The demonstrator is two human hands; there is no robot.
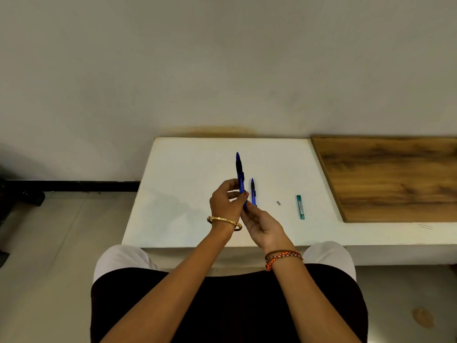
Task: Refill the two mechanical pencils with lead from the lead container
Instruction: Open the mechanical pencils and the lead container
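Observation:
My left hand (226, 203) grips a blue mechanical pencil (239, 169) above the white table (185, 219), its tip pointing away from me. My right hand (262, 225) is just below it, fingertips pinched together at the pencil's near end; what lies between them is hidden. A second blue pencil (253, 191) lies on the table just right of my hands, its near end hidden behind my fingers. The teal lead container (300, 207) lies further right, and a small grey piece (278, 203) sits between it and that pencil.
A wooden board (395, 177) covers the table's right part. The wall (222, 70) runs along the table's far edge. The floor (49, 268) lies to the left, and my lap is under the near edge.

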